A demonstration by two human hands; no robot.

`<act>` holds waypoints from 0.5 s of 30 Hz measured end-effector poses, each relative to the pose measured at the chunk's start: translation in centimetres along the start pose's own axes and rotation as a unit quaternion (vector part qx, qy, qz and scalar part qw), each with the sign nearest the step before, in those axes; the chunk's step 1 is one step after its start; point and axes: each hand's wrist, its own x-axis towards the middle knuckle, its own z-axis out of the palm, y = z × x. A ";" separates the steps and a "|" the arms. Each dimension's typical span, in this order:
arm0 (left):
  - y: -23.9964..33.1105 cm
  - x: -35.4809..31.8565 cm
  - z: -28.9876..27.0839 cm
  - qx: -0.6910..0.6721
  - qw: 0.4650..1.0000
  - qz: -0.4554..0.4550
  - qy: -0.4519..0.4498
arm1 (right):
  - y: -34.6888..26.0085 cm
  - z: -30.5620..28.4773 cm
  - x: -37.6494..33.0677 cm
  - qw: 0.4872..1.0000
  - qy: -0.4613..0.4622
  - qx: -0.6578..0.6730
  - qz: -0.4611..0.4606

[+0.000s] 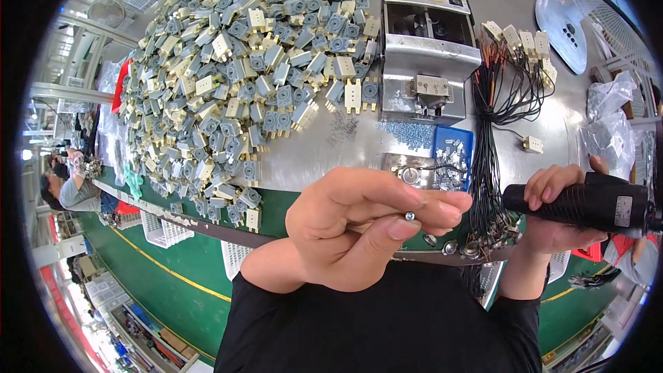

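In front of my chest, my left hand (pixel 338 228) is closed in a pinch. A tiny metal screw (pixel 410 216) sits between its thumb and fingers, its round head showing. My right hand (pixel 561 236) wraps round a thick black power screwdriver (pixel 583 207) at the table's right front edge. The tool lies sideways, well apart from the screw. Just beyond my left fingertips is a blue tray (pixel 470 139) with small metal parts, and loose bluish screws (pixel 407 135) lie beside it.
A big heap of grey and cream switch-like parts (pixel 228 69) covers the table's left. A metal machine (pixel 425 48) stands at the back centre. Black wires (pixel 489 145) with cream connectors (pixel 528 43) hang over the front edge. A white oval plate (pixel 561 31) lies at far right.
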 end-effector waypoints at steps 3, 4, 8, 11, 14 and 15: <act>-0.1 0.0 0.0 -0.072 0.997 0.029 -0.001 | -0.1 -0.1 0.1 1.000 -0.005 0.003 0.002; -0.1 0.0 0.0 -0.072 0.997 0.029 -0.005 | -0.2 -0.2 0.1 1.000 -0.002 -0.003 0.004; 0.7 0.1 0.0 0.027 0.999 -0.026 -0.014 | 0.2 -0.2 -0.2 1.000 -0.001 -0.008 0.005; 1.0 0.2 0.0 0.006 0.999 -0.031 -0.025 | 0.1 -0.1 -0.1 1.000 -0.005 -0.008 0.007; 0.8 0.1 -0.1 -0.014 0.999 -0.024 -0.033 | 0.1 -0.2 -0.1 1.000 -0.015 0.007 0.008; 0.7 0.1 -0.1 -0.017 0.999 -0.019 -0.033 | 0.0 -0.2 -0.2 1.000 -0.014 0.007 0.008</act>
